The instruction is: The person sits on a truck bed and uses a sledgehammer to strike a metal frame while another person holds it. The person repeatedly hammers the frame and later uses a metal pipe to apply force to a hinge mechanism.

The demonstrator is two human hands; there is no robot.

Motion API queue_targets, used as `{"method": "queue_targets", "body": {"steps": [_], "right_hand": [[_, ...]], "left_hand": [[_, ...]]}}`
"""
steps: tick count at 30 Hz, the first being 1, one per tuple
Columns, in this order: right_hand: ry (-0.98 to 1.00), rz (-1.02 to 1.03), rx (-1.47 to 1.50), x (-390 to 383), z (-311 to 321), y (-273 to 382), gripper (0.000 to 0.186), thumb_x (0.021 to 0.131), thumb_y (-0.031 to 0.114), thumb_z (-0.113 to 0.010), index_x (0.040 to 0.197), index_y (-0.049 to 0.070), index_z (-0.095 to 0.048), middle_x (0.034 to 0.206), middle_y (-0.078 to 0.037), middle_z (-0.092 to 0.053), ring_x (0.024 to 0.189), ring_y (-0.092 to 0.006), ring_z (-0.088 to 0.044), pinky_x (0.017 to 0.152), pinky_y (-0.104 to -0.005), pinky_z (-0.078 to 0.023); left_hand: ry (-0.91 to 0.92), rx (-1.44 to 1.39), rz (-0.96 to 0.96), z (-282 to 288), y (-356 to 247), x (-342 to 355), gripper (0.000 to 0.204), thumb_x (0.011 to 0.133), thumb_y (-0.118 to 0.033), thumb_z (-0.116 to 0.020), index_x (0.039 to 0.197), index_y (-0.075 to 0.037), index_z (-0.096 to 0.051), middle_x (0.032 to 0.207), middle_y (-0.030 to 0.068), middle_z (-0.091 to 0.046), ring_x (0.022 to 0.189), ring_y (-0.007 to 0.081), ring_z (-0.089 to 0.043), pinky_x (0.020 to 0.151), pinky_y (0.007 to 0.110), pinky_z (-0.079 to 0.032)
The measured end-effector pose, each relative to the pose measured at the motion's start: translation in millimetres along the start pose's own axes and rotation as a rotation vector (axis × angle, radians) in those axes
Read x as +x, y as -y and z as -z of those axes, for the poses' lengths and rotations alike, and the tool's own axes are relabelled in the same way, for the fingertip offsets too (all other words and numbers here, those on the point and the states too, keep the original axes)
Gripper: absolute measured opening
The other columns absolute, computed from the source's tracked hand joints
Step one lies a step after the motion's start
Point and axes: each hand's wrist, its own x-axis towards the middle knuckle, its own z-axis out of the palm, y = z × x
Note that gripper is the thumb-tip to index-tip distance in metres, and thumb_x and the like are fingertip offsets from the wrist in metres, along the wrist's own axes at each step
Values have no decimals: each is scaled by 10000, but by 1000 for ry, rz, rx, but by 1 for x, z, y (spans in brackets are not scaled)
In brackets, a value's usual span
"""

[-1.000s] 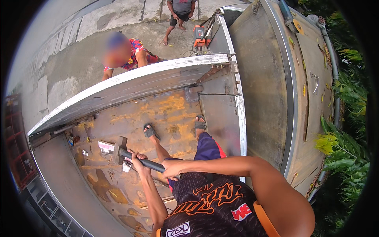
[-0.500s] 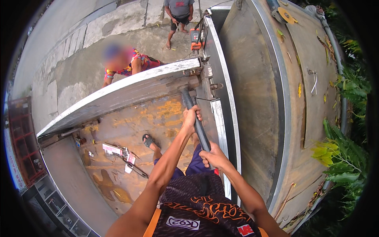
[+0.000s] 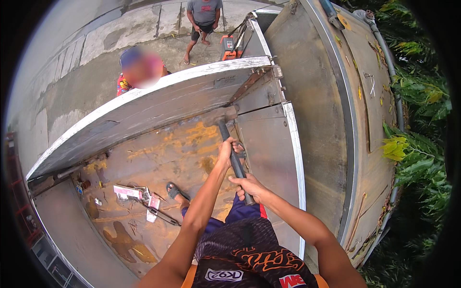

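Both my hands are wrapped round the dark handle of a sledgehammer [image 3: 237,166]. My left hand [image 3: 228,150] grips the upper part of the handle, nearer the hammer's head. My right hand [image 3: 250,187] holds it close to the butt end, in front of my thighs. The hammer's head points away from me, low by the far right corner of a rusty metal truck bed [image 3: 158,165], beside the base of the far side panel [image 3: 144,113]. Whether the head touches the metal I cannot tell.
A person [image 3: 141,69] is just beyond the far panel; another person [image 3: 203,19] stands further back near an orange machine [image 3: 229,45]. Papers [image 3: 129,193] and a dark metal tool [image 3: 163,217] lie on the bed floor. An angle grinder [image 3: 331,12] rests on the ledge to the right.
My view has shifted, and the far panel's right end now shows further right. The nearby person's arms have dropped from sight behind the panel. Both hands keep their hold on the sledgehammer.
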Motion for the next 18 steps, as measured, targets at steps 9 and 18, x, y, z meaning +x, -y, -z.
{"method": "queue_targets", "body": {"steps": [9,18], "right_hand": [[669,-180,-675,83,-251,-231,161,767,49,-609,619,-14,-599,558,-111,-600,432,-207,-578,423,-345,-467],[1753,-469,-1415,5,-458,-328,101,774,-49,-612,690,-18,-565,559,-51,-505,485,-157,-499,501,-299,-379]], "left_hand": [[-471,-541,-372,428,-67,-238,209,905,-88,-571,747,-123,-437,591,-43,-454,459,58,-428,450,185,-439],[-1342,-473,-1188,409,-50,-545,221,914,-172,-534,744,-136,-398,611,-43,-446,498,82,-448,490,208,-425]]}}
